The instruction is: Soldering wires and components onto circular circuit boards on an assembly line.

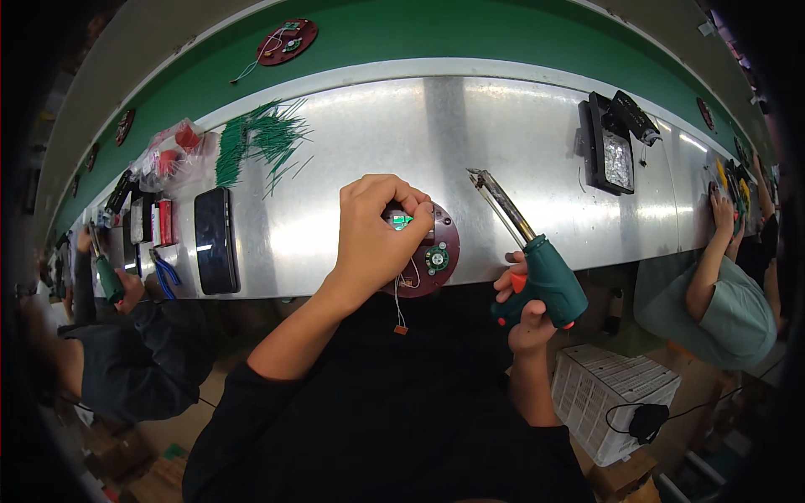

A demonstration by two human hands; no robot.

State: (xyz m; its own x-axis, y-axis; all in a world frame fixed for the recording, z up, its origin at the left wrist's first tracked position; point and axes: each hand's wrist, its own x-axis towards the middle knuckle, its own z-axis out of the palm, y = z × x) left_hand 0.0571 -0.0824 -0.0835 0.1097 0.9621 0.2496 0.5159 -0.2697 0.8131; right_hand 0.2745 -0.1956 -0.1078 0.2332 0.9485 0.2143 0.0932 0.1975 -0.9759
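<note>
My left hand [369,239] is closed in a pinch over a round dark red disc [450,239] at the table's near edge. Whatever its fingertips hold is hidden. A small green circuit board [401,220] shows beneath the fingers, and a round green part with a metal centre [437,259] sits on the disc. Thin white wires run down from the disc to a small orange-brown piece [401,329]. To the right, my right hand [529,337] is wrapped round the grip of a dark green soldering gun [553,281]. Its metal tip points up and left, apart from the disc.
On the metal table [360,126] lie green wires [272,138], a black phone [215,239], blue-handled pliers [164,272] and a black tray [605,147]. Behind runs a green belt [377,38] carrying another disc [288,42]. Co-workers sit on both sides; a white crate [612,394] stands below right.
</note>
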